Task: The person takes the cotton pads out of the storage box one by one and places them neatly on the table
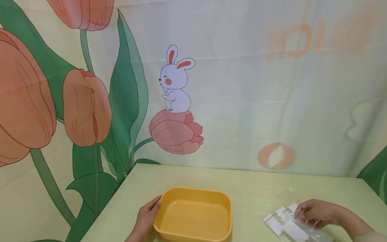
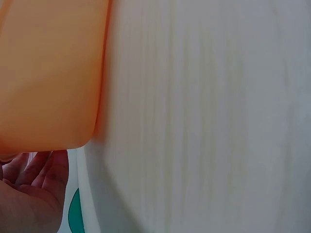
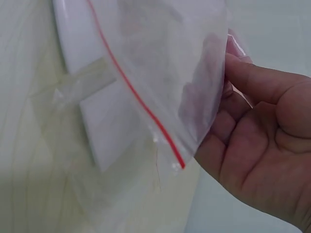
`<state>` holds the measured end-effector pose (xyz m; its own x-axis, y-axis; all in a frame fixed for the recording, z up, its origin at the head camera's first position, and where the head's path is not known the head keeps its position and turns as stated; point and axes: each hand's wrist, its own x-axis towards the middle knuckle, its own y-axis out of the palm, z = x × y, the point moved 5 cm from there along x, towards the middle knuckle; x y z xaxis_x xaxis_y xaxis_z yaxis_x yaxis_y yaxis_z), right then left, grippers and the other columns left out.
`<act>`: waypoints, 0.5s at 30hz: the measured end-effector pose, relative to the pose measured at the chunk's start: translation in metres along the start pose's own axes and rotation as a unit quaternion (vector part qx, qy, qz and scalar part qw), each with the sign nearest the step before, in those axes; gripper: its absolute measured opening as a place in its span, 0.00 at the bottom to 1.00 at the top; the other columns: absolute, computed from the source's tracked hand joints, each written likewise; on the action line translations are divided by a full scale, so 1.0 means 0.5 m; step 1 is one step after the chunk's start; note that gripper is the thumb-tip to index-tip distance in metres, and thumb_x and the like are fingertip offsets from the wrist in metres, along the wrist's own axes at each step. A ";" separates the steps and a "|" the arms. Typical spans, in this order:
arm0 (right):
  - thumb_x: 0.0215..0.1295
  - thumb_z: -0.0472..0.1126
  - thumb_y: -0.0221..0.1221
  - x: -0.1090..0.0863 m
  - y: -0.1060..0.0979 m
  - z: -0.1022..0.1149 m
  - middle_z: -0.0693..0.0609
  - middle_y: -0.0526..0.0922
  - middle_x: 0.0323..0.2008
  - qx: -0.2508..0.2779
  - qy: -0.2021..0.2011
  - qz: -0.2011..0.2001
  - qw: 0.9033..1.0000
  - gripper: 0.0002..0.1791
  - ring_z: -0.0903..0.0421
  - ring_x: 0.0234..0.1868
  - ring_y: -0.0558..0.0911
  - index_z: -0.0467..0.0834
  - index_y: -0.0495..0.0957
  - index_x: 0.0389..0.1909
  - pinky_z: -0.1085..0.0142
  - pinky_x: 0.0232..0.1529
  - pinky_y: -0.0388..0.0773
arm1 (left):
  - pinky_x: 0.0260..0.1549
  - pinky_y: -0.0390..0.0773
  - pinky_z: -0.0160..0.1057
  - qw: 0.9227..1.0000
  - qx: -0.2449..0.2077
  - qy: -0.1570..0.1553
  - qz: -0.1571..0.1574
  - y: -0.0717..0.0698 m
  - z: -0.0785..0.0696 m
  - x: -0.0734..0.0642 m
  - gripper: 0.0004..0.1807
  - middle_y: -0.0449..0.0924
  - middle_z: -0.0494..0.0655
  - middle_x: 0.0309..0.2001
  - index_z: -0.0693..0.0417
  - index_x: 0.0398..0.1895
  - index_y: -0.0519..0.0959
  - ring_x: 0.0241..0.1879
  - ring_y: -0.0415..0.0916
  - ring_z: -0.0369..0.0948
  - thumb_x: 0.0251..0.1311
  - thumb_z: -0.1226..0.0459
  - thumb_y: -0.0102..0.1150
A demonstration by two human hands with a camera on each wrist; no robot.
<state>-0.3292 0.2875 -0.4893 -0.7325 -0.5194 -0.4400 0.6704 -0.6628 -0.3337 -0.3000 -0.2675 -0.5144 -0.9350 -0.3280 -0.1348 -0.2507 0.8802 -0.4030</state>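
A yellow plastic tray [image 1: 193, 232] with rounded corners sits on the table. My left hand [image 1: 147, 215] holds it at its left end, fingertips at the rim and outer wall. In the left wrist view the fingers [image 2: 56, 174] lie against the tray wall [image 2: 53, 97]. On the right, my right hand [image 1: 317, 212] pinches a clear zip bag [image 3: 155, 63] with a red seal strip between thumb and fingers. Beneath it lie several more clear bags with white labels [image 1: 273, 224], overlapping each other.
The pale green table [image 1: 251, 191] runs back to a printed curtain [image 1: 226, 101] with tulips and a white rabbit. A gap of table separates the tray from the bags.
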 end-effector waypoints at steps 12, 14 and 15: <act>0.67 0.30 0.56 0.015 -0.003 -0.019 0.58 0.76 0.24 -0.052 -0.003 -0.060 0.997 0.08 0.64 0.23 0.71 0.30 0.79 0.42 0.77 0.23 0.67 | 0.70 0.74 0.58 1.000 0.000 -0.010 -0.002 0.000 0.004 0.002 0.25 0.69 0.62 0.73 0.61 0.72 0.71 0.74 0.65 0.61 0.80 0.57 0.47; 0.66 0.31 0.58 0.018 -0.003 -0.021 0.58 0.77 0.23 -0.069 -0.011 -0.071 0.995 0.06 0.64 0.23 0.70 0.32 0.80 0.39 0.77 0.22 0.66 | 0.70 0.74 0.58 1.000 -0.004 -0.013 -0.002 0.001 0.004 0.001 0.25 0.68 0.62 0.73 0.61 0.72 0.70 0.74 0.65 0.61 0.80 0.57 0.47; 0.66 0.31 0.58 0.020 -0.003 -0.021 0.58 0.77 0.23 -0.077 -0.012 -0.077 0.994 0.05 0.64 0.23 0.70 0.33 0.80 0.38 0.77 0.22 0.66 | 0.70 0.74 0.58 1.000 -0.004 -0.013 -0.002 0.001 0.003 0.001 0.25 0.68 0.62 0.73 0.61 0.72 0.70 0.74 0.65 0.61 0.80 0.57 0.47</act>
<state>-0.3363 0.2887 -0.5020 -0.8295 -0.4323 -0.3537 0.5585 -0.6467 -0.5194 -0.3002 -0.2678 -0.5160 -0.9273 -0.3399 -0.1571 -0.2561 0.8817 -0.3962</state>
